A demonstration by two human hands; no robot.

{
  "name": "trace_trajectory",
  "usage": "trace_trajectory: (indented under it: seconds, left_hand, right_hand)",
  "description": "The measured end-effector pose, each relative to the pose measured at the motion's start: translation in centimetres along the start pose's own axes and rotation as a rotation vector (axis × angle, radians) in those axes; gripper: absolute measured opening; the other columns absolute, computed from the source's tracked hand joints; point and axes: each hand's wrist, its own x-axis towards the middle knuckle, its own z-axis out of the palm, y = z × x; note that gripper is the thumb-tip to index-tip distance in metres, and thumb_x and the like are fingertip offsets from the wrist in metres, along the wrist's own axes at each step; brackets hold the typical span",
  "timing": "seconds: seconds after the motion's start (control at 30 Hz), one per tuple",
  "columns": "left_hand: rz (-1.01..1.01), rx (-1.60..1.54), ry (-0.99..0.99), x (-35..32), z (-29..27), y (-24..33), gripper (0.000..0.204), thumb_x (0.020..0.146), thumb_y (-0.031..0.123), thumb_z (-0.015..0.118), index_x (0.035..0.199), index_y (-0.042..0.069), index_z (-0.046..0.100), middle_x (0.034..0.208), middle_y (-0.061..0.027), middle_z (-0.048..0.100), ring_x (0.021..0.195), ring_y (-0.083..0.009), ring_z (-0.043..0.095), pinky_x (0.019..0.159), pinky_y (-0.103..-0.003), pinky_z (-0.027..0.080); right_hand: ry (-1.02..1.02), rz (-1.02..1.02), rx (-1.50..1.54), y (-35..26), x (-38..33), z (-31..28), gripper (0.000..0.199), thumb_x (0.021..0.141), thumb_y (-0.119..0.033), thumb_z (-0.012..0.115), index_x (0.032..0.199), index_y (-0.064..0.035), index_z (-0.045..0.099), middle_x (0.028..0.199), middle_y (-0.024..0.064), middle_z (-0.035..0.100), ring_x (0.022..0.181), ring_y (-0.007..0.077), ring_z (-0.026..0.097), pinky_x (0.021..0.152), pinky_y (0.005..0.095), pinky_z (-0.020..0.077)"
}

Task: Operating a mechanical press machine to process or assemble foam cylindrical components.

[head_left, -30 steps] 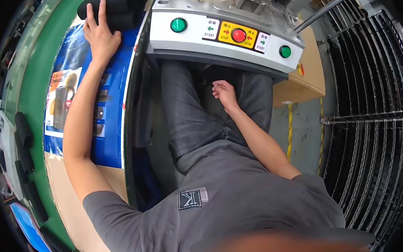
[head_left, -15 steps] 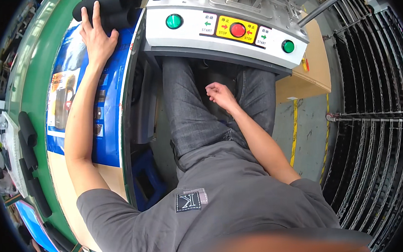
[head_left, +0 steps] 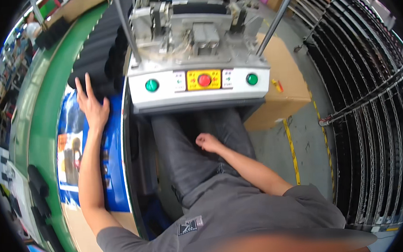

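Observation:
My left hand lies over the blue printed sheet, its fingers spread and empty. Its fingertips reach the nearest black cylinder of a row of several black cylinders. Over my lap hovers my right hand, fingers curled in, with nothing visible in them. Ahead of me stands a metal bench machine. On its white front panel are a red button between two green buttons, the left green button and the right green button. Another black cylinder lies across the machine's top.
Black wire rack shelving rises on the right. A cardboard box stands beside the machine, with a small red and yellow tool on it. More dark cylinders lie on the green surface at far left. Metal posts flank the machine.
My view has tilted upward, so more of the machine and the cylinder row shows. The left hand stays by the nearest cylinder. The right hand stays over my lap, its fingers curled a little tighter.

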Motion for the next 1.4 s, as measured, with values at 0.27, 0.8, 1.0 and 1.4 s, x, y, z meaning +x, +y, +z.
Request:
trace_trajectory:
  seconds: [0.27,0.8,1.0,1.4]
  left_hand:
    - [-0.001,-0.018,-0.042,0.0,-0.3,0.3,0.110,0.077,-0.004,0.069,0.177,0.015,0.027,0.181,-0.0284,0.015,0.161,-0.0510,0.027,0.131,-0.057,0.025]
    - [-0.050,0.009,-0.123,0.1,-0.6,-0.3,0.107,0.077,-0.013,0.071,0.174,0.013,0.034,0.183,-0.0237,0.018,0.164,-0.0483,0.027,0.132,-0.053,0.025]
    - [-0.046,-0.004,-0.109,0.2,-0.4,-0.4,0.107,0.077,-0.012,0.073,0.174,0.011,0.033,0.182,-0.0275,0.016,0.163,-0.0520,0.027,0.131,-0.055,0.027]
    - [-0.031,0.028,-0.133,0.4,-0.5,-0.5,0.105,0.078,-0.010,0.073,0.174,0.010,0.033,0.180,-0.0327,0.013,0.155,-0.0522,0.035,0.122,-0.057,0.033]
  right_hand:
    - [-0.262,0.011,-0.086,1.8,4.1,0.0,0.031,0.105,-0.029,0.066,0.120,-0.0038,0.077,0.097,0.0082,0.078,0.073,0.0211,0.070,0.068,0.0360,0.0568]
    - [-0.362,0.244,0.219,1.3,8.1,0.4,0.030,0.109,-0.030,0.064,0.121,-0.0045,0.075,0.098,0.0061,0.074,0.075,0.0165,0.066,0.065,0.0298,0.0534]
    - [-0.370,0.304,0.153,3.1,7.9,-0.5,0.030,0.109,-0.029,0.064,0.120,-0.0046,0.076,0.096,0.0063,0.074,0.074,0.0166,0.067,0.067,0.0304,0.0538]
    - [-0.439,0.383,-0.471,2.7,10.1,4.1,0.030,0.103,-0.027,0.066,0.116,-0.0017,0.077,0.099,0.0141,0.078,0.077,0.0253,0.071,0.068,0.0375,0.0571]
